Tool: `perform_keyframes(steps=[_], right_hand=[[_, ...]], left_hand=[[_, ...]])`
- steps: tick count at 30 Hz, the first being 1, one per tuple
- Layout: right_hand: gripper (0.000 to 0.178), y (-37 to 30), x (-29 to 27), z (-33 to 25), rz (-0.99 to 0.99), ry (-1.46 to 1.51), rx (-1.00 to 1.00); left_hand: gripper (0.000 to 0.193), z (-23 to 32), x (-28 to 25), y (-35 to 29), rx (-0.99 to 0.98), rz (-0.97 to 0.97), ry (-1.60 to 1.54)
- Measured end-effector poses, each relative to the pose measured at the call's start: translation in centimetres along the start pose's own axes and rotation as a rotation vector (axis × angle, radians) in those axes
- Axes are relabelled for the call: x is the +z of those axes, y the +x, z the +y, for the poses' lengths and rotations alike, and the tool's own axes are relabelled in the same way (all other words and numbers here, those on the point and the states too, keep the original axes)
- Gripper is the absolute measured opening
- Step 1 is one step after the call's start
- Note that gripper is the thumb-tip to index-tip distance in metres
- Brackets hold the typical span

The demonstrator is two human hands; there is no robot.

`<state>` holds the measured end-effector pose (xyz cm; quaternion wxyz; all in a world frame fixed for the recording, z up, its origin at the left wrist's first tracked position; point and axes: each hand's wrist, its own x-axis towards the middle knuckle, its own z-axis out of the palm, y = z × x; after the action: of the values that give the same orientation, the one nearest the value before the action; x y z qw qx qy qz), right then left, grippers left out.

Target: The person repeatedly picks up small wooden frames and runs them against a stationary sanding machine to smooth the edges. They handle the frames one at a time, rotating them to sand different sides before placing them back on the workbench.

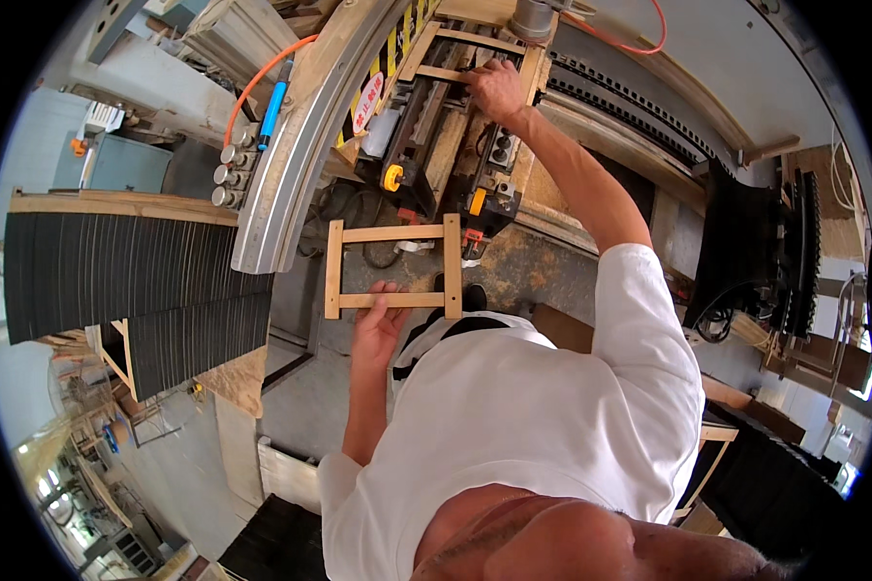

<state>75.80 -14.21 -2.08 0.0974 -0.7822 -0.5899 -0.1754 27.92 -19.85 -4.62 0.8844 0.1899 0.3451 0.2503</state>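
Note:
My left hand (378, 324) grips a small wooden frame (393, 233) by its lower rail, thumb on top. The frame has two side bars joined by two rails, with small dark holes in the bars. It is held up in front of my body, apart from the machine. At the far end of my reach, my right hand (497, 89) closes on the near rail of a second wooden frame (419, 50), which lies in the machine (412, 184). My fingertips there are partly hidden. Yellow knobs (393, 177) stand on the machine's near end.
A metal beam (291, 174) with a blue pen-shaped tool (274, 114) and an orange hose runs along the left. Stacked black strips (126, 266) fill a wooden stand at left. A black chain track (630, 102) lies at right. Sawdust covers the floor (543, 276).

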Motion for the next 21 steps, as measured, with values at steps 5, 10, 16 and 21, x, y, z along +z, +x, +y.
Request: perform_keyframes(steps=[5,10,16,21], right_hand=[[0.026,2.2,0.9,2.9,-0.082,-0.075,0.007],[0.021,2.2,0.9,2.8,0.014,-0.061,-0.033],[0.024,2.4,1.4,3.3,0.012,-0.038,-0.029],[0.024,2.6,1.8,3.4,0.023,-0.048,-0.039]], left_hand=[[0.027,-0.7,-2.3,-0.5,0.077,0.128,0.075],[0.026,-1.5,-5.7,0.2,0.131,0.249,0.062],[0.025,-2.4,-8.7,0.9,0.147,0.345,0.04],[0.026,-2.3,-9.2,0.2,0.163,0.386,0.077]])
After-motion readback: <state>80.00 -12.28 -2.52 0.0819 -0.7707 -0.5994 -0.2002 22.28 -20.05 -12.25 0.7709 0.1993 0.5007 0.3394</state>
